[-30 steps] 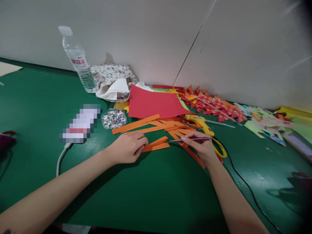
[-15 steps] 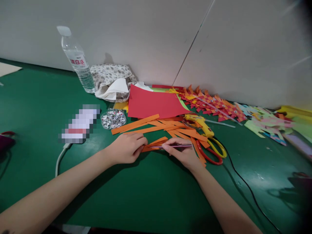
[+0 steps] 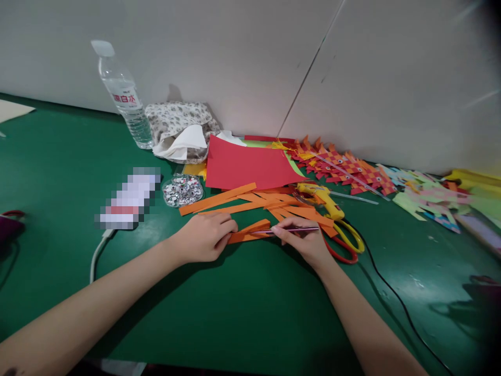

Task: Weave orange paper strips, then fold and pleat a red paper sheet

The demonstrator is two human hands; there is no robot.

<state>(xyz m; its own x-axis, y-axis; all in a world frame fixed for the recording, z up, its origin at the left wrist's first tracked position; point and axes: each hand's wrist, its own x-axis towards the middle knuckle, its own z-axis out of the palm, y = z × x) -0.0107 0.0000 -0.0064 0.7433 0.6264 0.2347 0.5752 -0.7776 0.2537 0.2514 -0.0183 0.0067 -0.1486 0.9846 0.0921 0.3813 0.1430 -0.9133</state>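
Note:
Fingers curled, my left hand [image 3: 208,237] pinches the left end of a folded orange paper strip [image 3: 252,237] low over the green table. My right hand [image 3: 303,244] grips a slim, shiny pinkish-purple tool [image 3: 307,229] between thumb and fingers; whether it is tweezers or a pen I cannot tell. The tool points left, its tip at the strip between the two layers or just over them. Behind both hands lies a loose pile of orange paper strips [image 3: 230,207]. Scissors [image 3: 350,246] with red and yellow handles rest just right of my right hand, their blades hidden.
A yellow glue gun [image 3: 326,201] trails a black cord [image 3: 395,295]. Red paper sheets [image 3: 250,163], a bag of googly eyes [image 3: 183,190], a patterned pouch [image 3: 178,117], a water bottle [image 3: 127,104] and a blurred phone [image 3: 131,201] stand around. Woven paper fish [image 3: 344,167] lie along the wall.
My right hand has shifted a little to the right with the slim tool, drawing its tip along the strip. My left hand stays in place on the strip.

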